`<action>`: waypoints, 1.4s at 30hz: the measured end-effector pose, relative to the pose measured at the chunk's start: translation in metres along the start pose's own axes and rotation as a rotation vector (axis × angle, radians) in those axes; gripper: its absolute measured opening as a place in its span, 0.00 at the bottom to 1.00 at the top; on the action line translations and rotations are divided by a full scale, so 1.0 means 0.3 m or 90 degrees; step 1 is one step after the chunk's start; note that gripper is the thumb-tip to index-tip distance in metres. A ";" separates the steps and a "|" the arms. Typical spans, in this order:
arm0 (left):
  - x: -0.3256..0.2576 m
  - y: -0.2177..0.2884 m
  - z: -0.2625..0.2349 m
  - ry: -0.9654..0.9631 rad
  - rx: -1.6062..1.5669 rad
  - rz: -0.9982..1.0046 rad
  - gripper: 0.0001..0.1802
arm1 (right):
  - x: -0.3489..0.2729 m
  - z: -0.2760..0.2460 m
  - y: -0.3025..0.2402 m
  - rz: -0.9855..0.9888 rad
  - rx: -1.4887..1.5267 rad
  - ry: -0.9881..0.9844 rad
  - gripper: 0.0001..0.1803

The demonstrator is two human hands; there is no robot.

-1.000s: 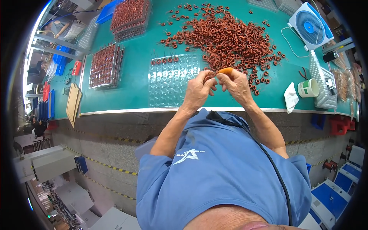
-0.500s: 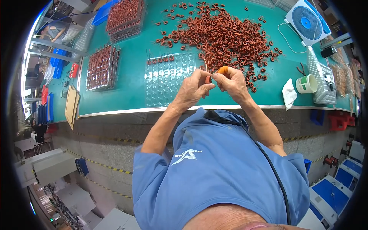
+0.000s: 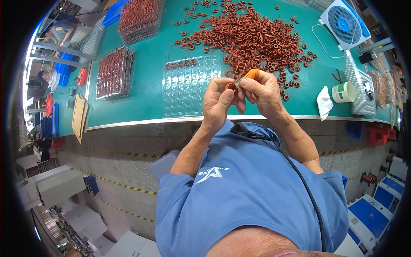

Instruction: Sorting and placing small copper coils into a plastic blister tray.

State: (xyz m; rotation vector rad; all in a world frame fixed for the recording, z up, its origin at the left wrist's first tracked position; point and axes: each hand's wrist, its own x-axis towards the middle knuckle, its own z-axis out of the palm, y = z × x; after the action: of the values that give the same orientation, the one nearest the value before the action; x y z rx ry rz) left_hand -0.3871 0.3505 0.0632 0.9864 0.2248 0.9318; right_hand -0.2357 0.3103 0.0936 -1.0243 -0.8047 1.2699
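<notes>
Between the thumb and fingers of my left hand (image 3: 217,103) sits a copper-wound toroidal coil (image 3: 230,87), its ring face partly turned up. My right hand (image 3: 264,91) is closed beside it, thumb and index finger pinching at the coil's wire leads; an orange cover wraps the index finger. Thin leads rise above the fingertips. Just left of my hands lies a clear plastic tray (image 3: 184,92) with round pockets, several coils standing in its far row. Beyond my hands spreads a large heap of loose coils (image 3: 257,40).
Stacked trays full of coils (image 3: 113,75) stand at the left, with another stack (image 3: 139,19) behind. On the right are a white cup (image 3: 343,92), a crumpled tissue (image 3: 324,103), pliers (image 3: 338,76) and a blue-and-white fan (image 3: 343,25). The green table's front edge (image 3: 171,121) runs below my wrists.
My left hand has turned, bringing the coil's ring face into view and the thumb upward. Both hands stay close together, and the right still pinches at the leads.
</notes>
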 end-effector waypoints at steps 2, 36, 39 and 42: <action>-0.007 0.004 -0.017 0.039 0.042 -0.064 0.17 | 0.002 0.012 0.008 -0.028 -0.118 0.004 0.08; -0.034 -0.078 -0.696 0.286 0.388 -0.151 0.19 | 0.455 0.312 0.542 0.092 -0.347 0.075 0.11; -0.048 -0.099 -0.755 0.266 0.447 -0.144 0.25 | 0.617 0.215 0.549 0.052 -0.594 0.128 0.12; -0.094 -0.124 -0.767 0.233 0.482 -0.173 0.29 | 0.759 0.034 0.656 -0.128 -0.679 0.139 0.09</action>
State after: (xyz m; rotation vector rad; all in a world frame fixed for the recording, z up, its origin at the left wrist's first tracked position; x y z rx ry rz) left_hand -0.5099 0.4624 -0.1026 1.4194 1.0508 0.7747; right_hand -0.2833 0.5363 -0.0998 -1.8150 -1.4133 0.4757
